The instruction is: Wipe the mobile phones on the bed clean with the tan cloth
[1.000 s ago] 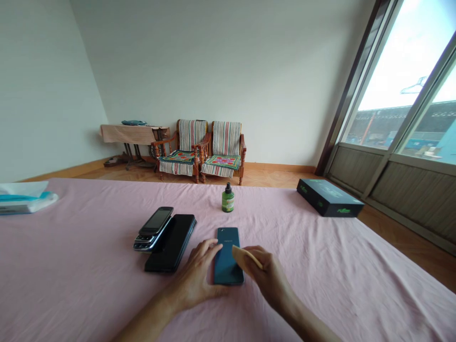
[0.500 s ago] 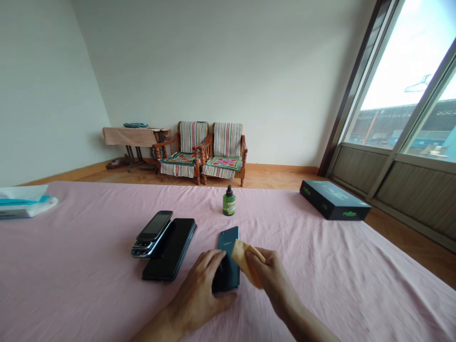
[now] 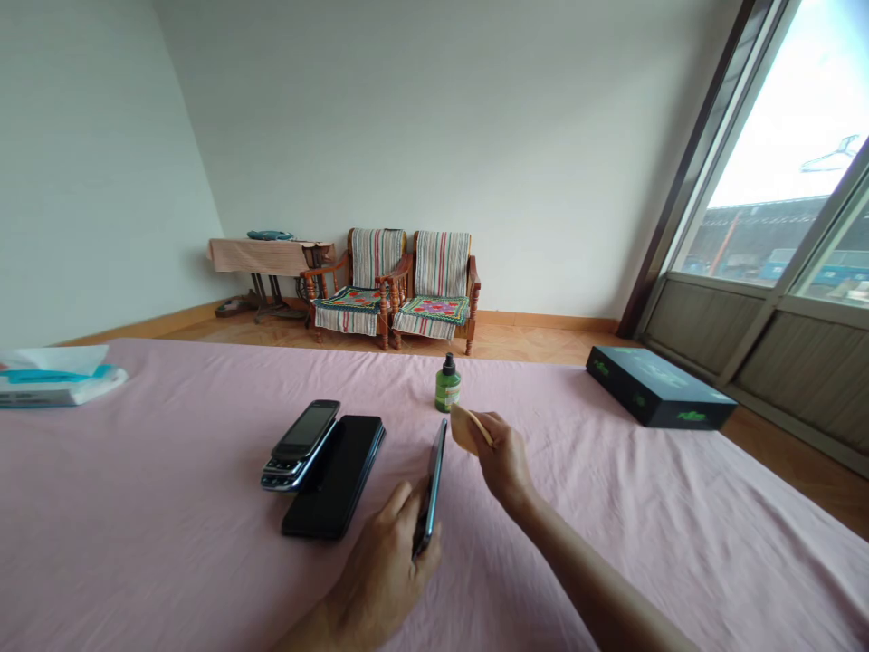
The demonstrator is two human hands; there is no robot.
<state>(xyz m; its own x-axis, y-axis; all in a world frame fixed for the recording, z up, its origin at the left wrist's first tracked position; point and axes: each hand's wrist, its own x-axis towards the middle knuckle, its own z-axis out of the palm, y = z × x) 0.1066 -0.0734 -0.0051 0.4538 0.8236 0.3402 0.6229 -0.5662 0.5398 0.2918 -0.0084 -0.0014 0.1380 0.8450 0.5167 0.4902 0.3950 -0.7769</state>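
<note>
My left hand (image 3: 390,561) is closed around the lower part of a dark smartphone (image 3: 433,489), which is tipped up on its side so its thin edge faces me. To the right, my right hand (image 3: 502,462) pinches a folded tan cloth (image 3: 468,429), apart from the phone. Just behind the cloth stands a green bottle (image 3: 447,388) with a black top. Left of my hands lies a black smartphone (image 3: 336,475) that seems to rest on another one. Several older phones are stacked against it, a grey one (image 3: 309,429) on top.
A pink sheet (image 3: 204,543) covers the surface. A black box (image 3: 658,388) with green lettering lies at the back right, and a tissue pack (image 3: 61,385) at the far left. Beyond the sheet's far edge are two wooden armchairs (image 3: 438,290) and a cloth-covered table (image 3: 262,258).
My left hand has turned the phone from lying back-up onto its side. My right hand has moved the cloth forward, away from the phone. The view has shifted slightly left.
</note>
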